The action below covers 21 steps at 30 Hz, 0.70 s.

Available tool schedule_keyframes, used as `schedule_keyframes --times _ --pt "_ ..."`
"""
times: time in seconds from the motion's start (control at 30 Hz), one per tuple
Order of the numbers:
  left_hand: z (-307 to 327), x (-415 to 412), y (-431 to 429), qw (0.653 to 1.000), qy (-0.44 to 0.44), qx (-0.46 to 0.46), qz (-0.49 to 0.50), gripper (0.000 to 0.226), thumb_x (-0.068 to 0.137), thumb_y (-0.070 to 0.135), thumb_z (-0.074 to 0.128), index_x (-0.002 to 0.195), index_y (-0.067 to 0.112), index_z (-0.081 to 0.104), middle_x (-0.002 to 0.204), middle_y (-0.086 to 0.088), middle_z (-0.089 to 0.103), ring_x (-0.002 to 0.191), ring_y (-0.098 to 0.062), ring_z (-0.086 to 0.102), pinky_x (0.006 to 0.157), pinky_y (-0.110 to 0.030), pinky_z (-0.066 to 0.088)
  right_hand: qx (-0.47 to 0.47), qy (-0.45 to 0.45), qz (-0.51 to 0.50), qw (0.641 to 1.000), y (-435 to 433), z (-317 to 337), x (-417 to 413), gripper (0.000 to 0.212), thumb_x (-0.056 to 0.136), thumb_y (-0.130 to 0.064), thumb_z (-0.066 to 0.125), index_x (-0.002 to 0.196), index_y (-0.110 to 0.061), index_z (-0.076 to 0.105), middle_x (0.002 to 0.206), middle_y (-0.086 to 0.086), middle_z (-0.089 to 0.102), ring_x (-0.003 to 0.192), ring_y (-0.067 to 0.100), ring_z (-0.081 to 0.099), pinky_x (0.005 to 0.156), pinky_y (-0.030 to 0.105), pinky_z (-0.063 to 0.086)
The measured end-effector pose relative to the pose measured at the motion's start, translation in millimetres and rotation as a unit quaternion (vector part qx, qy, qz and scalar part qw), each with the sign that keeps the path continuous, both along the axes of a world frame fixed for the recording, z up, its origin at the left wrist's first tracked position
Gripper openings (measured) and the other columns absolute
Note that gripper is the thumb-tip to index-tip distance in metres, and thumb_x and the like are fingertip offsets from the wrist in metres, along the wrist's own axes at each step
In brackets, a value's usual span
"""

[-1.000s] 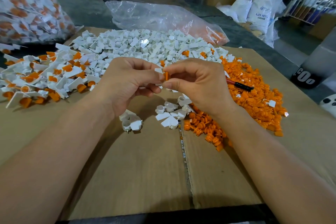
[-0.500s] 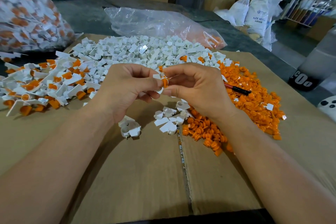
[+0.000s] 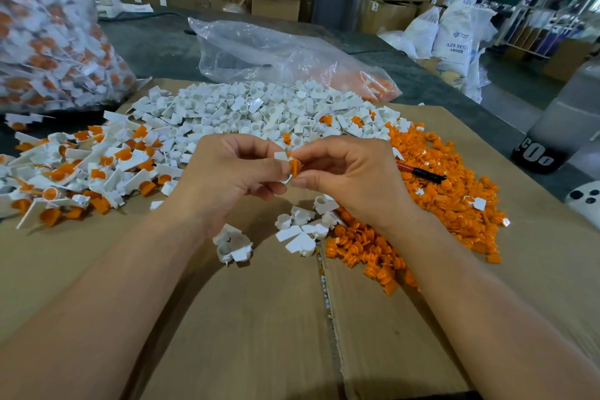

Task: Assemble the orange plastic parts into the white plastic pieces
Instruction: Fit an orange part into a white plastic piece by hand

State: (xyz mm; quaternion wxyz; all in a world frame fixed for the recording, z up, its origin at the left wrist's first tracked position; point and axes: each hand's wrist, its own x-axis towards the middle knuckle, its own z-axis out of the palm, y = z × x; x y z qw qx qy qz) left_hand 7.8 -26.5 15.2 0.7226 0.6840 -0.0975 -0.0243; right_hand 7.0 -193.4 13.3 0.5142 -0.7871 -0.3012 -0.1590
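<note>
My left hand (image 3: 227, 172) pinches a small white plastic piece (image 3: 281, 156) between thumb and fingers. My right hand (image 3: 354, 178) holds an orange plastic part (image 3: 294, 166) against that white piece; the two parts touch between my fingertips. A heap of loose white pieces (image 3: 259, 114) lies behind my hands. Loose orange parts (image 3: 438, 204) are piled to the right. Joined white-and-orange pieces (image 3: 81, 169) lie in a heap at the left. A few white pieces (image 3: 302, 227) sit just below my hands.
All this rests on flattened cardboard (image 3: 243, 318) with a seam down the middle. A black and red pen (image 3: 422, 174) lies on the orange pile. A clear plastic bag (image 3: 276, 52) lies at the back, a full bag of joined pieces (image 3: 48, 36) at far left.
The view has tilted slightly, so my hands sit a little lower in frame. The hands stay together, the orange part still pressed at the white piece.
</note>
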Motion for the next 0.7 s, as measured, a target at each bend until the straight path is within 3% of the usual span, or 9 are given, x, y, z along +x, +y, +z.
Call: schedule_keyframes --times 0.2,0.37,0.53,0.7 --pt "0.1 -0.9 -1.9 1.000 -0.001 -0.005 0.001 0.010 0.070 -0.005 0.068 0.068 0.005 0.067 0.055 -0.006 0.064 0.046 -0.013 0.059 0.044 -0.018 0.047 -0.015 -0.030 -0.009 0.999 1.3 0.2 -0.6 0.039 0.067 -0.011 0.075 0.102 -0.023 0.064 0.077 -0.021 0.064 0.076 -0.001 0.066 0.071 0.014 0.052" --pt "-0.1 -1.1 -3.5 1.000 0.010 -0.008 -0.001 0.008 0.070 -0.006 0.066 0.071 0.003 0.065 0.052 -0.004 0.063 0.044 -0.011 0.058 0.044 -0.017 0.047 -0.047 -0.074 -0.036 0.996 2.0 1.1 -1.3 0.039 0.068 -0.013 0.073 0.105 -0.019 0.061 0.081 -0.006 0.069 0.076 0.012 0.065 0.072 0.031 0.054" --pt "-0.8 -0.6 -3.7 1.000 0.012 -0.013 -0.001 0.012 0.058 0.002 0.069 0.070 0.003 0.065 0.052 -0.004 0.063 0.043 -0.012 0.059 0.043 -0.016 0.047 -0.072 -0.099 -0.045 0.992 1.6 0.1 -0.3 0.041 0.069 -0.011 0.073 0.107 -0.017 0.058 0.081 0.008 0.071 0.074 0.016 0.064 0.069 0.033 0.053" --pt "-2.0 0.9 -3.5 1.000 0.014 -0.009 0.005 0.007 0.066 -0.003 0.068 0.070 0.003 0.065 0.052 -0.005 0.064 0.044 -0.012 0.059 0.044 -0.017 0.048 -0.065 -0.089 -0.043 0.993 2.2 0.2 -0.8 0.038 0.068 -0.011 0.074 0.105 -0.016 0.062 0.081 0.004 0.071 0.074 0.014 0.064 0.069 0.032 0.054"
